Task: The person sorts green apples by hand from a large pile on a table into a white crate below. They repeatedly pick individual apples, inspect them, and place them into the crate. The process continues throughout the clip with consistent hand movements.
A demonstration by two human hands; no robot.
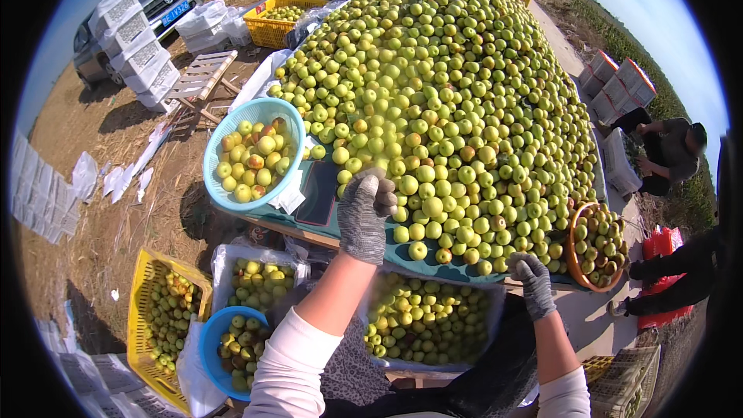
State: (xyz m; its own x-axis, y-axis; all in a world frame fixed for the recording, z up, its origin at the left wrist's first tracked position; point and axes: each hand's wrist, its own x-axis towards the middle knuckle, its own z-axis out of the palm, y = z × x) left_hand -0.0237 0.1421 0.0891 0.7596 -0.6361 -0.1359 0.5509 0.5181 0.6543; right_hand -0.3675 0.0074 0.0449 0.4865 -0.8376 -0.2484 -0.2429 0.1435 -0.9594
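Observation:
A wide heap of yellow-green apples (441,93) covers the table (325,231) before me. My left hand (364,213), in a grey knit glove, is raised over the table's near edge with its fingers curled; whether anything is inside is hidden. The gloved right hand (532,282) is closed beside the heap's near right edge, its grip also hidden. Left of my left hand lies a dark flat phone-like device (318,193). A light-blue basket (210,178) of reddish-yellow apples stands beyond it. An orange-brown basket (574,259) of browned apples is right of my right hand.
Below the table are a lined crate of apples (429,321), another lined crate (259,282), a blue basin (209,344) and a yellow crate (139,306). A folding stool (203,81) stands left. People are at the far end and right (669,151). A car (166,0) is parked behind stacked boxes.

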